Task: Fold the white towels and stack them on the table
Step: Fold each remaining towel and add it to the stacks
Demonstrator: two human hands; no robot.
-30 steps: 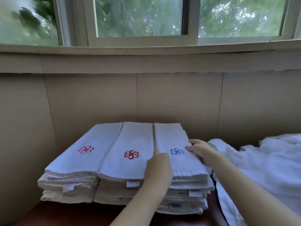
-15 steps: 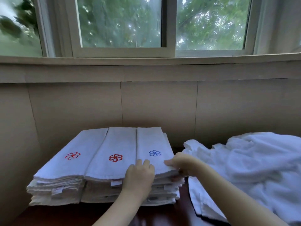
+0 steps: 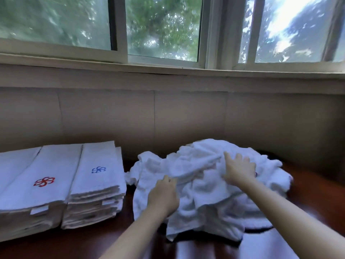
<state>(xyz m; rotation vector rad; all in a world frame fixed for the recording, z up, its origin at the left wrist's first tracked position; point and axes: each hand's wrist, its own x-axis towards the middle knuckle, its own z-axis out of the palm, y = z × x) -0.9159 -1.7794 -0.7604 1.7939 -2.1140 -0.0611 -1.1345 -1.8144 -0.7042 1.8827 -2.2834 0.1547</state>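
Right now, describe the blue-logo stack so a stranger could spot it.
Below the window, the dark table holds folded white stacks on the left. Take the stack nearest the crumpled towel pile. Its top towel bears a blue pinwheel; its neighbour's is red.

dim indoors, daylight from the window; motion blur throughout, wide-angle bending at edges.
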